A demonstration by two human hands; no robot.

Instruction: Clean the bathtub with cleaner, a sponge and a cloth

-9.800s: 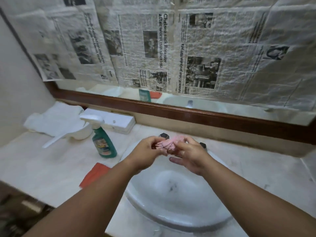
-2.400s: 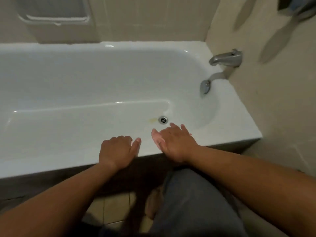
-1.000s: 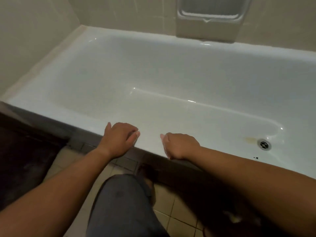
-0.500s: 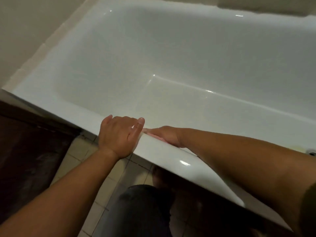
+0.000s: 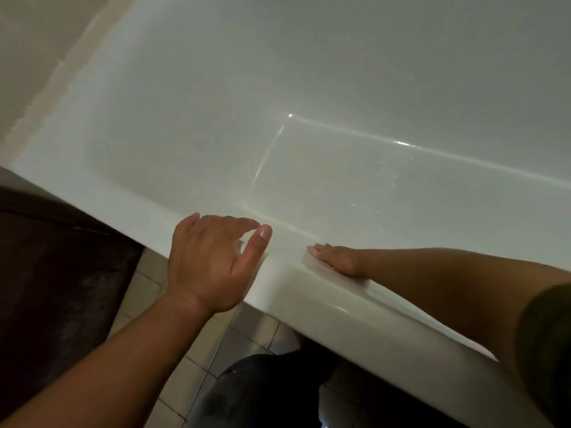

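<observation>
Right hand [image 5: 336, 260] partly hidden beyond the bathtub rim [image 5: 309, 295], its hold unclear.

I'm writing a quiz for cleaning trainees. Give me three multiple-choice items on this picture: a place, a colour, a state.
1. Where does the left hand rest? A on the glossy white bathtub's near rim; B on a chrome tap; C on a folded towel.
2. What colour is the bathtub? A blue; B white; C black.
3. How is the left hand? A clenched fist; B gripping a bottle; C open, holding nothing.
Key: 1 A, it lies on the rim; 2 B, every tub surface shows white; 3 C, its fingers are straight and bare.
</observation>
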